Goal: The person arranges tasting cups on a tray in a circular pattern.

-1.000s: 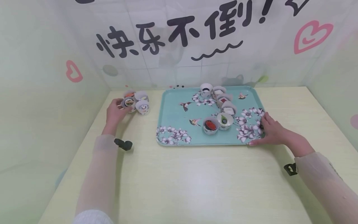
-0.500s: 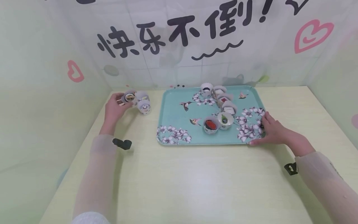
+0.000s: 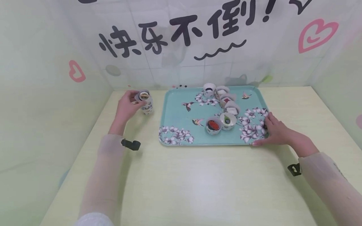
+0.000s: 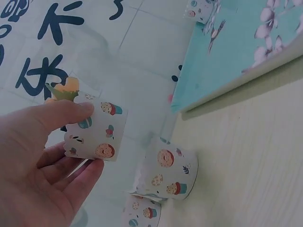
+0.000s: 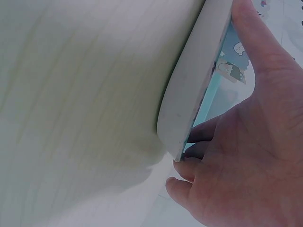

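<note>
My left hand [image 3: 128, 105] pinches a paper baking cup [image 4: 94, 127] between thumb and fingers, lifted above the table at the back left. The cup has printed cupcakes; something yellow and green shows at its mouth. Below it stand more baking cups [image 4: 168, 172], partly hidden by the hand in the head view. My right hand [image 3: 278, 133] grips the front right corner of a turquoise tray [image 3: 181, 110], thumb at the front edge and fingers along the right side. Several baking cups with small fillings stand on the tray, among them one with a red-orange filling [image 3: 213, 126].
A baking cup with a green filling [image 3: 227, 121] touches the red-orange one. Other cups [image 3: 232, 108] run in a line to the tray's back edge. A printed wall hanging [image 3: 175, 59] rises behind the pale wooden table [image 3: 192, 179].
My left hand has lifted the baking cup and moved it right, over the cups beside it. My right hand and the tray have not visibly moved.
</note>
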### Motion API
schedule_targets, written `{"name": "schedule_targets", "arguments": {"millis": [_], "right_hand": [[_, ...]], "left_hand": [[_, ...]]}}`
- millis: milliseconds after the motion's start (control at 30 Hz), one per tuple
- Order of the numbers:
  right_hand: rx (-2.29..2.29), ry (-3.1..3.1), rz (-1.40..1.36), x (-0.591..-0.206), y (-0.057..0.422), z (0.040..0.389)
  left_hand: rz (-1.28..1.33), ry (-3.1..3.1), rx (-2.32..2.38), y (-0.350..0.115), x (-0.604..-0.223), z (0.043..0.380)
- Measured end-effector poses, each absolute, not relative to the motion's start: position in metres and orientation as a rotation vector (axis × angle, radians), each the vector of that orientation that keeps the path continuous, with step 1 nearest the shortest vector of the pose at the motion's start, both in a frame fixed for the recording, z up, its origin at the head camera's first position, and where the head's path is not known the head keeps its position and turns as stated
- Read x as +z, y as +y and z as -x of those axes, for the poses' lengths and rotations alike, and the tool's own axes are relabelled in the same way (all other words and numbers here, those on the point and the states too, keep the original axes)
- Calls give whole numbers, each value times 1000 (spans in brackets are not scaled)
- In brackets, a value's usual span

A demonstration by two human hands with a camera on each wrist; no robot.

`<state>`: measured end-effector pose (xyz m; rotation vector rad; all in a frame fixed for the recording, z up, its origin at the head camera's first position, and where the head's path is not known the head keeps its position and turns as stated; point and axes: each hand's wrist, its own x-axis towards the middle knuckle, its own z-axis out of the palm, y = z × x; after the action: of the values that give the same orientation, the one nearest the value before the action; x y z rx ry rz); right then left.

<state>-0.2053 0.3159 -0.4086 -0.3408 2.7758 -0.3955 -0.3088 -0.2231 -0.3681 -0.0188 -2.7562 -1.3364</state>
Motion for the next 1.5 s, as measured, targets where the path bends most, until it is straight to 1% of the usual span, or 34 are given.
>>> {"name": "schedule_targets", "arguments": {"millis": [467, 1500], "right_hand": [[-394, 2769, 332, -411, 318, 207], [-404, 2775, 341, -411, 318, 207]], "left_hand": [[351, -2847, -1397, -182, -372, 304], [803, -3043, -1317, -119, -396, 289]]}}
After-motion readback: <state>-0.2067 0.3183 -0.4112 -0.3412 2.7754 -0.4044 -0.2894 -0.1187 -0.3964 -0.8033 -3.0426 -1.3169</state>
